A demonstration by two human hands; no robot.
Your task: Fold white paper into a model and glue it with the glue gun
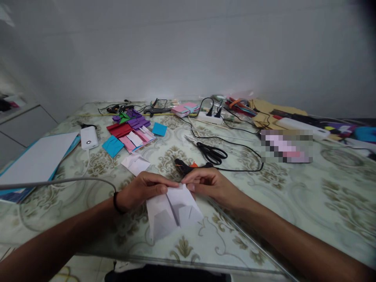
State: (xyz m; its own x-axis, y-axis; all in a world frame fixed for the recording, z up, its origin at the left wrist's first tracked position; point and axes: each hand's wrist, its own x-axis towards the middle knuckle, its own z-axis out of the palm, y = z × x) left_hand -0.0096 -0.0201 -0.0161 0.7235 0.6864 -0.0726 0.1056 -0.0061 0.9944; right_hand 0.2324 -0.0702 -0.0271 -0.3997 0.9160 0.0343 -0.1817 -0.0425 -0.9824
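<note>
A folded sheet of white paper (186, 205) is held near the table's front edge, with a crease or slit running down its middle. My left hand (145, 190) pinches its top edge from the left. From the right, my right hand (207, 184) grips the top corner between thumb and fingers. Both hands nearly meet at the paper's far end. Just beyond my right hand lies a black hot glue gun (183, 166) with an orange trigger. Another folded white paper piece (135, 163) rests beyond my left hand.
Black-handled scissors (212, 152) lie behind the glue gun, near a looping black cable. Folded coloured papers (129, 129) are heaped at the back left. A white power bank (89, 138) and white sheets (41, 156) sit left. A power strip (210, 117) stands at the back.
</note>
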